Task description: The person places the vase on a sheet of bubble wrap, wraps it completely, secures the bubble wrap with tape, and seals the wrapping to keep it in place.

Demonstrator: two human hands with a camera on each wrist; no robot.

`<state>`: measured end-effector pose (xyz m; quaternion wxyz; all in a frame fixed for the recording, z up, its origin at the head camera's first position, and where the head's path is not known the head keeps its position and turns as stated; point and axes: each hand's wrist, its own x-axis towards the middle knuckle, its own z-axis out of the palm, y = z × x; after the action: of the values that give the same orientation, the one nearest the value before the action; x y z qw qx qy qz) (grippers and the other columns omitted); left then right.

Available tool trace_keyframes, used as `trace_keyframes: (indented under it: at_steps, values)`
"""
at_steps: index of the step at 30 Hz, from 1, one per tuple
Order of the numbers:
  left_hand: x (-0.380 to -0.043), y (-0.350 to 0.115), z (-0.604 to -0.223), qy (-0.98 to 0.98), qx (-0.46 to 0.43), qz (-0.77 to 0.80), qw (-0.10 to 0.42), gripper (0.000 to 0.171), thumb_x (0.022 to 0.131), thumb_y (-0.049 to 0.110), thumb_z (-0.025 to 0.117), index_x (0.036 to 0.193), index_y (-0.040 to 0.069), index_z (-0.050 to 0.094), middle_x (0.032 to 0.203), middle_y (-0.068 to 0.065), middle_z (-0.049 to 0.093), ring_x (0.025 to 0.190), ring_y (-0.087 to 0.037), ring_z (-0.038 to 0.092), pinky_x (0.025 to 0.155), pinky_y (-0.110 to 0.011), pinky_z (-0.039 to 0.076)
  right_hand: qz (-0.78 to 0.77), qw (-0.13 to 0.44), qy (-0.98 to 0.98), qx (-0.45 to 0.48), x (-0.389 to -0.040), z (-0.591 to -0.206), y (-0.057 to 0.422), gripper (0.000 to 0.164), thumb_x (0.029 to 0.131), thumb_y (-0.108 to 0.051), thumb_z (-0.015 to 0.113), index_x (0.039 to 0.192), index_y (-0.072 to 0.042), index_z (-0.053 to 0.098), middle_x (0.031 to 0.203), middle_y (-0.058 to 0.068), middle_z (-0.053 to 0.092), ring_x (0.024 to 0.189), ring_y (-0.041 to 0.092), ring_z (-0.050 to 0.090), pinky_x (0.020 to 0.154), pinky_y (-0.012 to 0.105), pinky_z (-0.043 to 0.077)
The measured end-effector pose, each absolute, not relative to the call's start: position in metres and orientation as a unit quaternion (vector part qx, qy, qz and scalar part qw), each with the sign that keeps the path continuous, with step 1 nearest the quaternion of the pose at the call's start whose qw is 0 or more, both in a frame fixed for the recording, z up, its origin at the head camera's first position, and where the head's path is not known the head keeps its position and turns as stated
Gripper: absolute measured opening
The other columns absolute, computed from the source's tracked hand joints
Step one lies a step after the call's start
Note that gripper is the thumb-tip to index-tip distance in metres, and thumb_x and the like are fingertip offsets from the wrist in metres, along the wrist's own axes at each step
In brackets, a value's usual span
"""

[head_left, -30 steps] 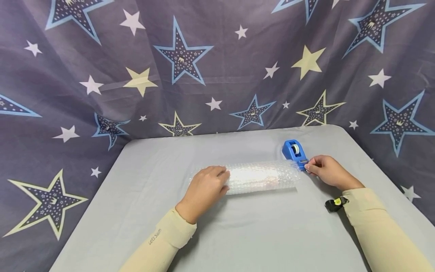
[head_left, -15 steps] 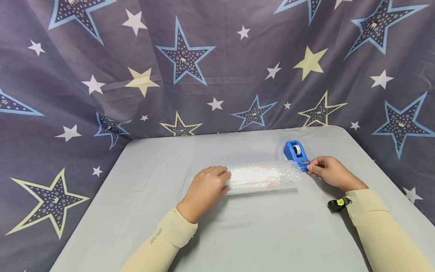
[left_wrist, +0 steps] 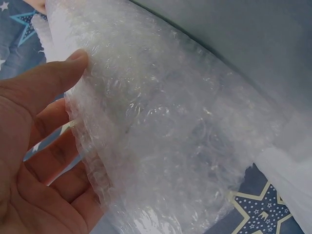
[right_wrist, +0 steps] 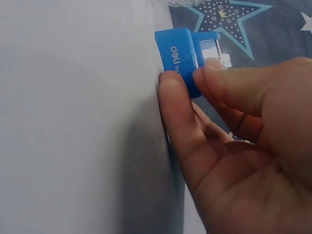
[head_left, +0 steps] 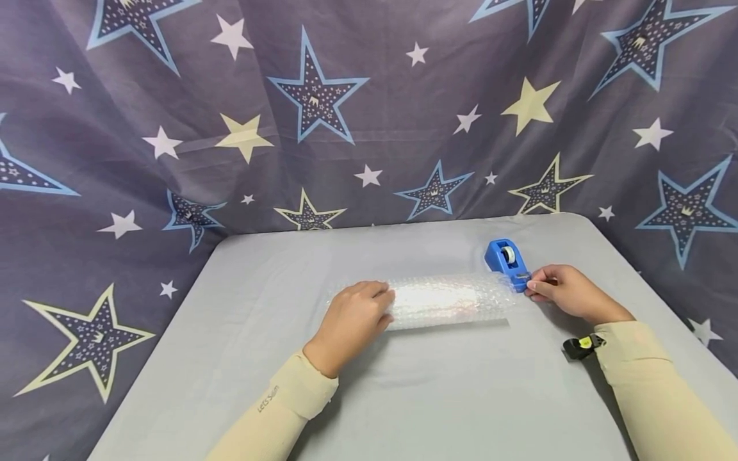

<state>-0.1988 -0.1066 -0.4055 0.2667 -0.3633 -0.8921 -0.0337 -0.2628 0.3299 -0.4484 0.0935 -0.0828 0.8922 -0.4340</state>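
In the head view a roll-shaped bundle of clear bubble wrap (head_left: pixel 438 299), with something pale and shiny inside, lies across the table. My left hand (head_left: pixel 356 320) holds its left part. From the left wrist, the thumb (left_wrist: pixel 73 68) presses one face of the wrap while the other fingers bend behind its edge. A blue tape dispenser (head_left: pixel 505 261) stands behind the bundle's right end. My right hand (head_left: pixel 567 291) is at its front, thumb and forefinger pinched by the cutter, where a pale tape end (right_wrist: pixel 225 60) shows; another fingertip touches the dispenser's side.
A grey-white cloth covers the table (head_left: pixel 426 397). A dark curtain with stars (head_left: pixel 369 128) hangs behind and along both sides. A small black wrist camera (head_left: pixel 581 346) sits at the right cuff.
The whole head view has shifted slightly to the right. My right hand has drawn very slightly right at the dispenser's front; the left hand and the bundle keep their places.
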Motion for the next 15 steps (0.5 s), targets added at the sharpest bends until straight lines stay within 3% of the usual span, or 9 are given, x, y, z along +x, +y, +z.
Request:
trace_keyframes:
  at_steps: [15]
  values:
    - [-0.1979, -0.1051, -0.4050, -0.893, -0.360, -0.031, 0.269, 0.032, 0.078, 0.021, 0.091, 0.104, 0.010, 0.076, 0.115, -0.007, 0.075, 0.107, -0.024, 0.072, 0.095, -0.037, 0.057, -0.427, 0.080, 0.897, -0.075, -0.2566, -0.4504, 0.3354, 0.021, 0.104, -0.014, 0.061, 0.107, 0.006, 0.067, 0.116, 0.023, 0.070, 0.093, 0.006, 0.069, 0.079, 0.022, 0.059]
